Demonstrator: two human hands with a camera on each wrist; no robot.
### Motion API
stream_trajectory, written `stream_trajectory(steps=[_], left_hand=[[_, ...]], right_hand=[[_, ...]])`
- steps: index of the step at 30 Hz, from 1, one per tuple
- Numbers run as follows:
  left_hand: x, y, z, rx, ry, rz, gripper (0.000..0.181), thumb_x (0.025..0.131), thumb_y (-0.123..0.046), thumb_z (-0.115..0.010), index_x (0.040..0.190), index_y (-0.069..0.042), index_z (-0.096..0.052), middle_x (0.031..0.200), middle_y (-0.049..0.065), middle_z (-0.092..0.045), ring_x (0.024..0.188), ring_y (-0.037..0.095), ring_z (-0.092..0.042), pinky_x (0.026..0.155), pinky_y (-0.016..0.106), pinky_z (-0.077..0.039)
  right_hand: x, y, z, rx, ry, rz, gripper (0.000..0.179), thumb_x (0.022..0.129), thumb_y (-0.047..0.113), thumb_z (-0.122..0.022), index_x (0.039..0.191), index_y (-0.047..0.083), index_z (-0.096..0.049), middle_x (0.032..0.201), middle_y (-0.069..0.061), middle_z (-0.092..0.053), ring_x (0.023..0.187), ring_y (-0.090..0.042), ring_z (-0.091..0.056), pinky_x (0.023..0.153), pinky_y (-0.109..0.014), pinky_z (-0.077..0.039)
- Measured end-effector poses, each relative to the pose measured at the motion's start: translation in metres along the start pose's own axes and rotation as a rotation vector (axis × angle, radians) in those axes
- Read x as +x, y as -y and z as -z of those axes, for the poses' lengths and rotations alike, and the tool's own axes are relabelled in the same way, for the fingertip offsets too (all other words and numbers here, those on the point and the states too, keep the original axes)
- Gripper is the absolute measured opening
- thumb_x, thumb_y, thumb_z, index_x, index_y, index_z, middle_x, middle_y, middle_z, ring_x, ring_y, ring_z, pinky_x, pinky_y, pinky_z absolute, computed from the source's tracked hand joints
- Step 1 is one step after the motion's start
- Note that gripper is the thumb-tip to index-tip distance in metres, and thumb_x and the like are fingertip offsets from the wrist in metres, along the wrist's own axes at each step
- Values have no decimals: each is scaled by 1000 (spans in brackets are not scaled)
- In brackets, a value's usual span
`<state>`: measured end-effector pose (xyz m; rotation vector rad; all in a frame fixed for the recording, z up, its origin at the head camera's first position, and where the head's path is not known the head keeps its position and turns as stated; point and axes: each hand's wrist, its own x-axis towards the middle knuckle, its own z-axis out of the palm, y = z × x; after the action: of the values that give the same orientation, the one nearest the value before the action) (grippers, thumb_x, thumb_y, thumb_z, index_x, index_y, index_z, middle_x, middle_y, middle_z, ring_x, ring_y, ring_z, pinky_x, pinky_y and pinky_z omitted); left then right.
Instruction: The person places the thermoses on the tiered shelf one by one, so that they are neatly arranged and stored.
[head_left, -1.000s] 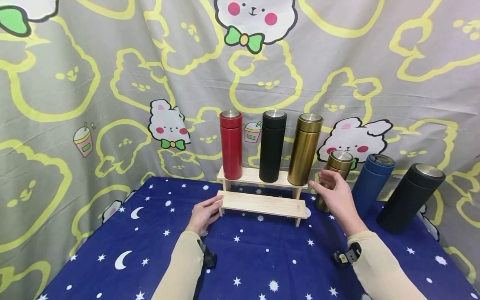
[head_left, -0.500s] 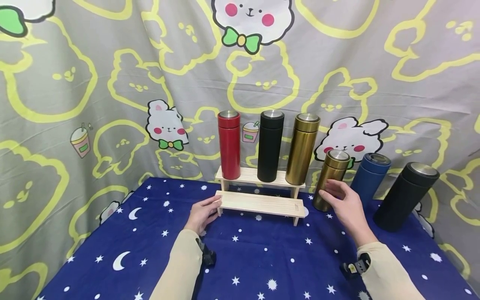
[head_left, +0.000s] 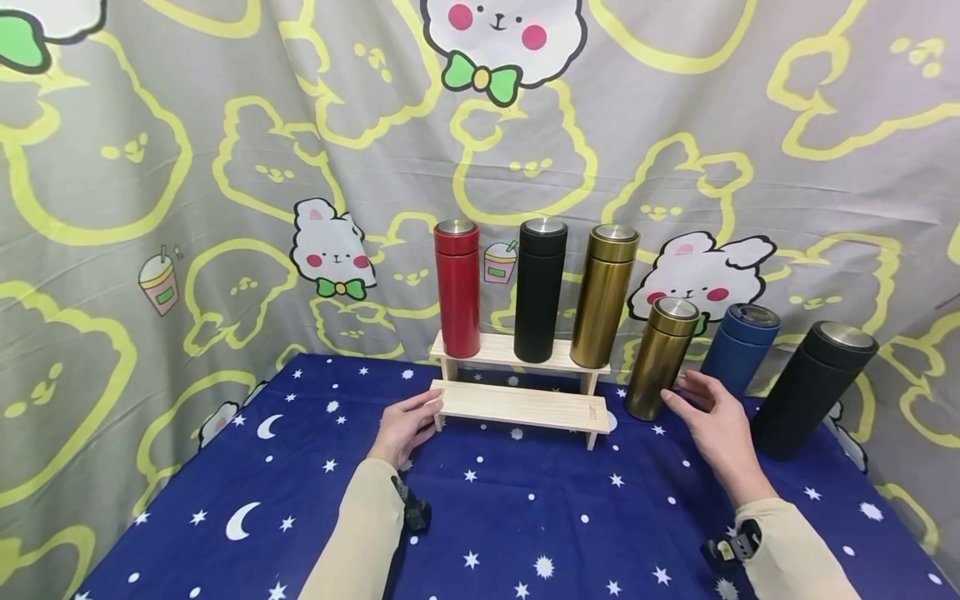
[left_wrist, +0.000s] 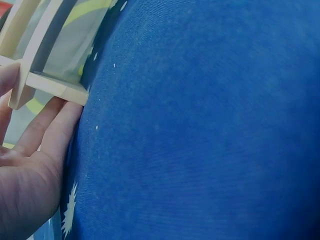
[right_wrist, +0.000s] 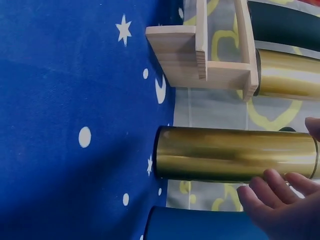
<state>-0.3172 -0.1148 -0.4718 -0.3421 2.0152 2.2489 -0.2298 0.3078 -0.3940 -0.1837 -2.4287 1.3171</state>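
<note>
A two-step wooden rack stands mid-table. At its left end my left hand holds the lower step, thumb above and fingers against the leg. A red thermos, a black thermos and a tall gold thermos stand upright on the upper step. To the right of the rack, a shorter gold thermos stands on the cloth. My right hand is just in front of it and a blue thermos, thumb and fingers apart, with nothing gripped. The blue thermos's lower part is hidden by that hand.
A larger black thermos stands at the far right, beyond my right hand. Dark blue cloth with white stars and moons covers the table. A grey patterned curtain hangs close behind the rack and thermoses.
My right hand has moved right and down, away from the tall gold thermos and past the shorter gold one toward the blue thermos. My left hand stays on the rack.
</note>
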Motion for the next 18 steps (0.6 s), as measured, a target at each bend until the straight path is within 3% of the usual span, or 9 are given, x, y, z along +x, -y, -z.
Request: stream_trajectory(steps=[3,6,18], left_hand=[[0,0,1,-2,2,2,41,86,-19,-79,125,-11,-69,128,12,-63,114,25,-61,90,41,-53],[-2,0,1,-11,1,-1,41,87,-18,-78,125,-9,-69,128,13,-63,114,26,-61,90,41,-53],[-3,0,-2,-11,-10,-17,38,88,-17,-77,124,-10,-70,127,13,-63,113,27,-61,89,40,-53]], right_hand=[[-1,0,0,0,10,-17,72,95,41,-66,146,-3,-40,139,-25,-49,127,-39,-46,97,-37,-44],[0,0,1,31,20,-25,77,94,42,-66,148,-3,-35,145,-27,-43,133,-42,-38,104,-57,-35],[13,-18,-6,95,46,-57,96,94,45,-66,156,-2,-10,158,-27,-16,143,-42,-16,112,-57,-20]])
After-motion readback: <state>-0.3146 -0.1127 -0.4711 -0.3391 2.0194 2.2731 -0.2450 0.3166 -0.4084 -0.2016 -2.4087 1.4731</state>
